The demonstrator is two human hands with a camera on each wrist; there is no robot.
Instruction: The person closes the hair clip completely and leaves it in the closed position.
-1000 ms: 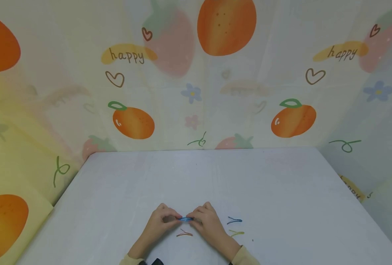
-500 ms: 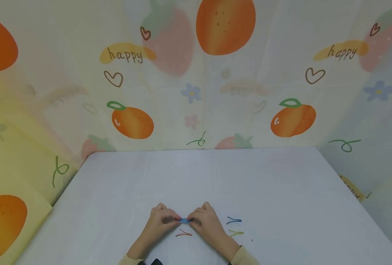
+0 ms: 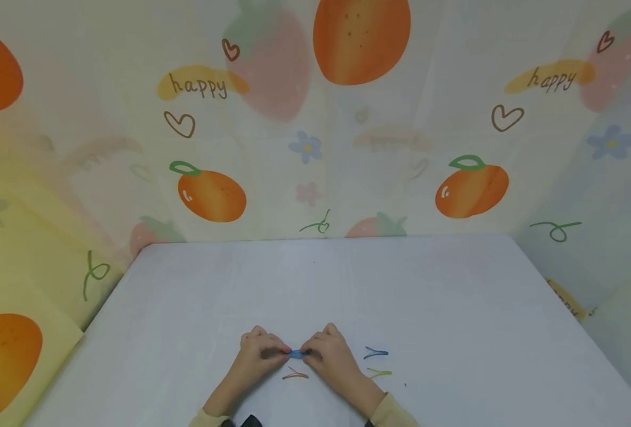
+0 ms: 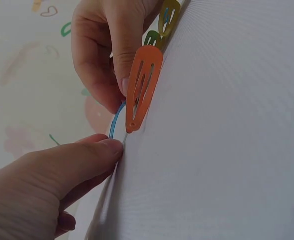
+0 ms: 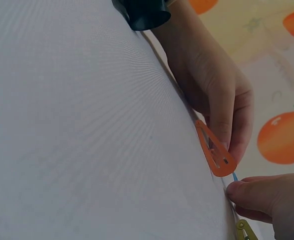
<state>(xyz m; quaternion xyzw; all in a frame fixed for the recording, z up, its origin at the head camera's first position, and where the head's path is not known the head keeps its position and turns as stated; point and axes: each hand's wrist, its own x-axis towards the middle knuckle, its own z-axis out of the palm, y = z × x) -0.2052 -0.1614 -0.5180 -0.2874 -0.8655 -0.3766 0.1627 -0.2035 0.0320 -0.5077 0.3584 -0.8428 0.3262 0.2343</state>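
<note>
Hands (image 3: 257,354) curled, pinching blue clip (image 3: 296,354) at opposite ends.

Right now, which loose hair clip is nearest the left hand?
The orange clip: it lies left of the right hand, while the yellow clip and loose blue clip lie to its right.

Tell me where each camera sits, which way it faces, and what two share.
Head: worn on the head, facing forward and down at the table; left hand, right hand and sleeves show.
Left wrist: on that wrist, facing the blue clip pinched between the hands; left hand nearer, right beyond.
Right wrist: on that wrist, facing the same work; right hand nearer, left beyond.
Shared: both wrist views show both hands and the orange clip.
</note>
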